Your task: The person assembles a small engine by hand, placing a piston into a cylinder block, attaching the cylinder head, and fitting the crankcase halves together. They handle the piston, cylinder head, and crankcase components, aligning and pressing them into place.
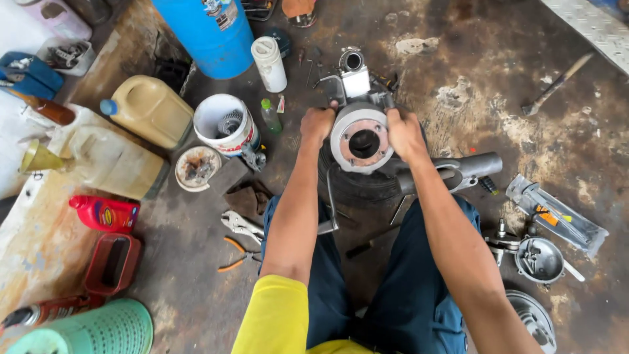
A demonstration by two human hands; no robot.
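Two hands work here, and we start nearest: our knees in dark blue trousers (341, 288) bracket the job on the stained concrete floor (511, 118). Our left hand (317, 124) and right hand (406, 134) are each closed round opposite edges of the round grey metal engine cylinder with its wide central bore (362, 139), which sits over a black rubber tyre (357, 187). We judge that an even, square grip from both sides matters most, so it doesn't cock. Beyond stands the tall blue plastic drum (213, 36).
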